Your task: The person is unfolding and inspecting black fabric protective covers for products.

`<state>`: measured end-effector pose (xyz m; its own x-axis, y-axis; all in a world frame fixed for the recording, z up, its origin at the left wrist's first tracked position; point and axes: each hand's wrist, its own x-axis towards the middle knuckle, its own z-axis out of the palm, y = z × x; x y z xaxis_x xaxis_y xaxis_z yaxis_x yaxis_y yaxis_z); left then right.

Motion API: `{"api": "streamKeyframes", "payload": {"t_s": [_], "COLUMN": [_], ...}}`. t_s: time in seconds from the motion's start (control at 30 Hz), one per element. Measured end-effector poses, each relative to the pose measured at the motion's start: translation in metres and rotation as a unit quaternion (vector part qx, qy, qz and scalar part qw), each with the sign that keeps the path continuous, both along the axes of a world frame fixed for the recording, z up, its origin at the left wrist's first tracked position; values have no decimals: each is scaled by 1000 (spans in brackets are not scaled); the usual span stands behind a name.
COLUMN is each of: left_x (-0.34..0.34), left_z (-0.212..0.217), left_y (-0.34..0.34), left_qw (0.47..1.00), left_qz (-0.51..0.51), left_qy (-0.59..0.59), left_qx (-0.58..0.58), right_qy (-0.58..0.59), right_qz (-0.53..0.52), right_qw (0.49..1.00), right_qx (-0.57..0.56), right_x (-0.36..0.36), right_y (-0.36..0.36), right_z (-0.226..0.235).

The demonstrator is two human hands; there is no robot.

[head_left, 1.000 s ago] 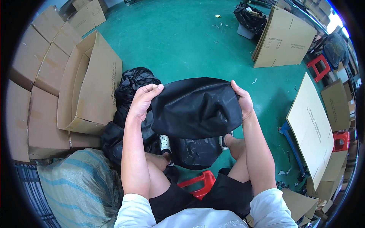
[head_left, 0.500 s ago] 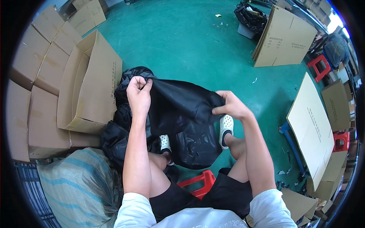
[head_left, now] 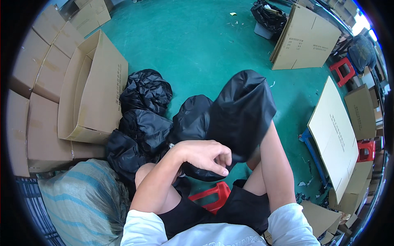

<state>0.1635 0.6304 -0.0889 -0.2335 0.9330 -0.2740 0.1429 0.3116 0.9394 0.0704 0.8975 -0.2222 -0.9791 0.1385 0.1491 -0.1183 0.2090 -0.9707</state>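
Observation:
A black shiny bag-like cover (head_left: 242,110) is draped over the end of my raised right forearm and hides my right hand completely. Its upper end is rounded and puffed out. My left hand (head_left: 207,158) hovers low beside the cover, palm down, with fingers loosely curled and the thumb apart. Nothing shows in its grasp. Behind that hand, more black material (head_left: 193,117) stands bunched between my legs. Several crumpled black pieces (head_left: 145,123) lie heaped to the left of it.
An open cardboard box (head_left: 100,90) and stacked cartons (head_left: 47,127) line the left, above a stuffed woven sack (head_left: 84,201). A red plastic stool (head_left: 219,194) shows between my thighs. Flat cardboard sheets (head_left: 334,135) lean at the right; others (head_left: 305,39) stand farther back.
The black cover, earlier stretched between both hands, now hangs over my right hand, which has risen. My left hand has let go of its edge and come down toward the middle.

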Motion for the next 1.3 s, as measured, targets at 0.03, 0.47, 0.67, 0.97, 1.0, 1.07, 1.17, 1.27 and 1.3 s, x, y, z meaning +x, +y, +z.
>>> {"api": "streamKeyframes", "payload": {"t_s": [0.03,0.47,0.67,0.97,1.0,1.07,1.17,1.27,1.3], "left_x": [-5,-64,-64,-74,-75,-75,-72,-74,-75], "left_z": [-2,-39,-29,-36,-36,-37,-34,-40,-44], "left_y": [-4,-36,-50,-32,-32,-28,-24,-25,-27], "left_qw": [1000,880,883,809,804,783,762,752,752], "left_qz": [3,444,296,544,558,586,602,616,616], "left_qy": [-2,-9,-326,-77,-36,14,14,68,69], "left_qx": [-1,169,165,211,204,209,239,224,224], "right_qy": [41,-215,-250,-127,-87,-171,-248,-227,-208], "right_qz": [3,280,323,78,124,168,196,194,204], "right_qw": [962,828,770,942,952,870,762,833,880], "right_qx": [271,-435,-490,-299,-264,-430,-565,-466,-376], "right_x": [5,50,49,26,25,20,23,27,28], "right_y": [-10,-71,-62,-44,-44,-34,-40,-38,-38], "right_z": [15,123,126,51,52,61,101,106,105]}}
